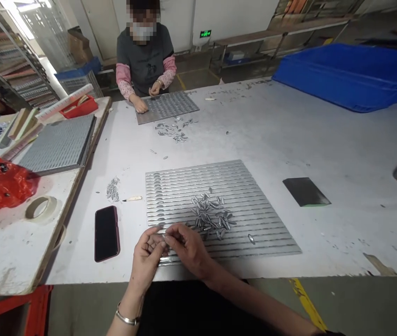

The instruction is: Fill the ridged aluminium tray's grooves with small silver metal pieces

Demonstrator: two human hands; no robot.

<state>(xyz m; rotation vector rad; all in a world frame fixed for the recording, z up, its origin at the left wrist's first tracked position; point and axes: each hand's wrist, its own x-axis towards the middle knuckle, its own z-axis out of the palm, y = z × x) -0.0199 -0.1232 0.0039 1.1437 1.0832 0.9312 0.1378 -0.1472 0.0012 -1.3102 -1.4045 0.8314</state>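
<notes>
A grey sheet with parallel ridges lies on the white table. Oval metallic pieces are heaped on its middle, and a column of similar pieces runs down its left side. My left hand and my right hand meet over the sheet's near left corner. The fingers of both are pinched round a small pale piece, apparently one of the ovals. A single oval rests apart near the sheet's front edge.
Left of the sheet are a phone, a small tool and grey scraps. A dark block sits to the right. Across the table a person works on another sheet. A blue cover is at the back right.
</notes>
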